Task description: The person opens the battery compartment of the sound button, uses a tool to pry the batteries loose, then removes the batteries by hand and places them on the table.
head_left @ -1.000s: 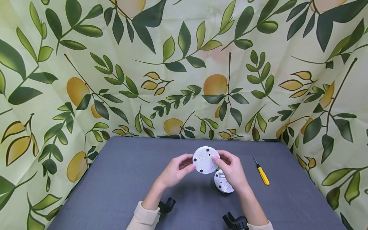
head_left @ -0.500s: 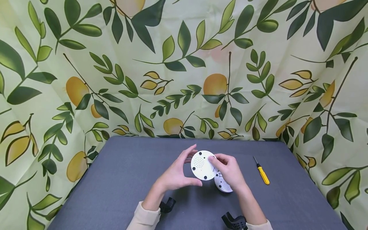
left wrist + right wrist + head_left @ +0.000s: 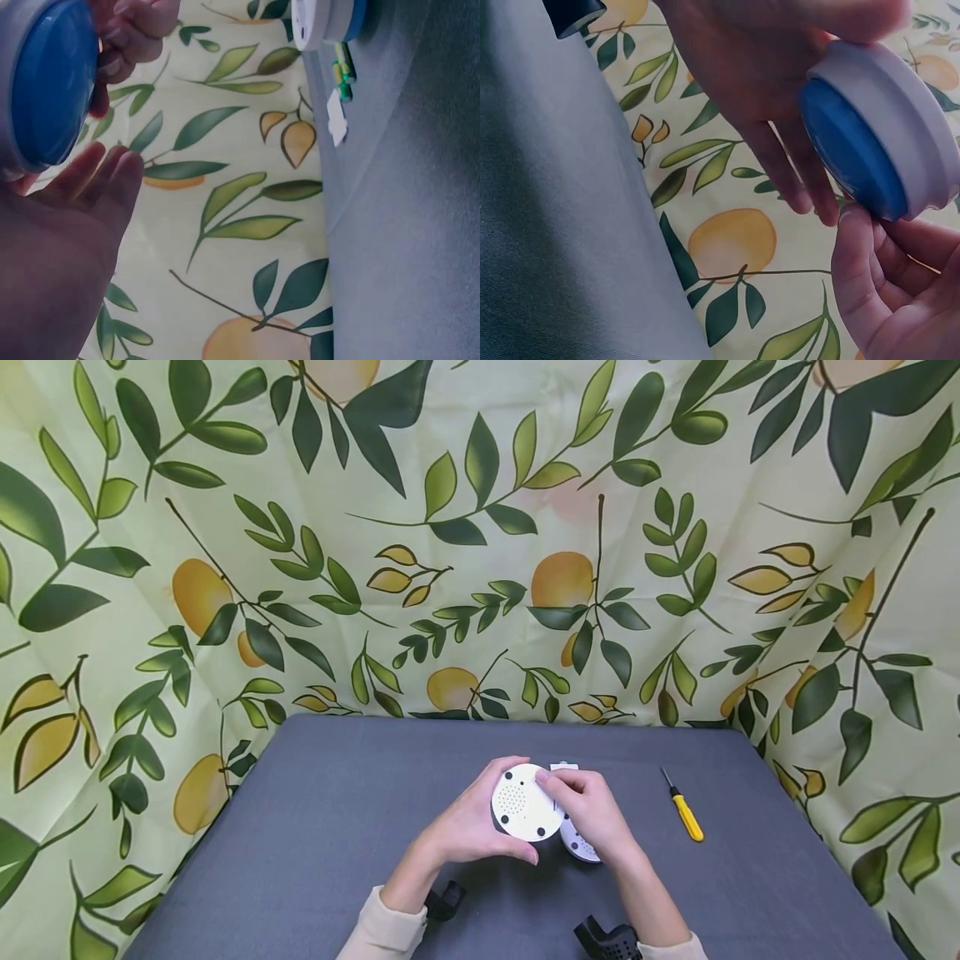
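Observation:
My right hand (image 3: 590, 806) pinches the right edge of a round white device (image 3: 517, 806), thumb on its flat back with small holes and black round feet. The wrist views show its other side as a glossy blue dome (image 3: 851, 146). On the device's left, my left hand (image 3: 472, 827) is spread around it, thumb along the lower edge; its fingers (image 3: 112, 180) extend fairly straight past the blue dome. A second, similar round device (image 3: 581, 843) lies on the table, partly hidden behind the right hand.
Green batteries (image 3: 343, 71) and a small white cover (image 3: 336, 118) lie beside the second device. A screwdriver with a yellow handle (image 3: 686, 817) lies to the right on the grey table (image 3: 337, 793). Leaf-patterned cloth (image 3: 480, 568) hangs behind and at both sides.
The held device has moved left and down and turned counterclockwise. My left hand has let go its edge pinch and spread around it. The white cover has come into view behind the right hand.

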